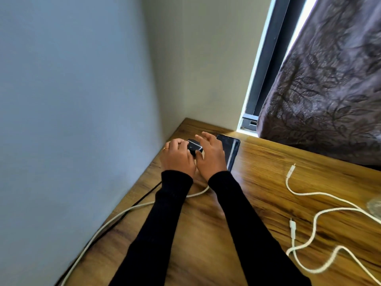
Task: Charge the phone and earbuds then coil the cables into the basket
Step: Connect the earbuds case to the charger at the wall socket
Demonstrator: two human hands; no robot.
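Head view looks down on a wooden table [257, 203] set into a corner where a pale blue wall meets a cream one. Both hands meet at the far left corner of the tabletop around a small black earbuds case [193, 148]. Left hand [177, 158], with a ring on one finger, has its fingers curled together against the left side of the case, touching it. Right hand [211, 154] rests just beside the case on its right, fingers spread apart and raised, thumb down near the case's near edge; whether the thumb pinches anything is hidden. Black sleeves cover both forearms and block much of the table's middle. A dark phone [232, 149] lies flat just behind and right of the right hand, which covers its left part. One white cable [115, 216] runs from under the hands along the left edge of the table toward the near corner, passing beneath the left sleeve, with a thin black cord [142, 198] beside it near the wall. Well apart, on the right side of the table, loose white cables [315, 221] lie in wavy loops with two plug ends pointing away. A dark leaf-patterned curtain [325, 79] hangs over the table's far right, beside a bright strip of window frame [266, 58]. No basket can be made out.
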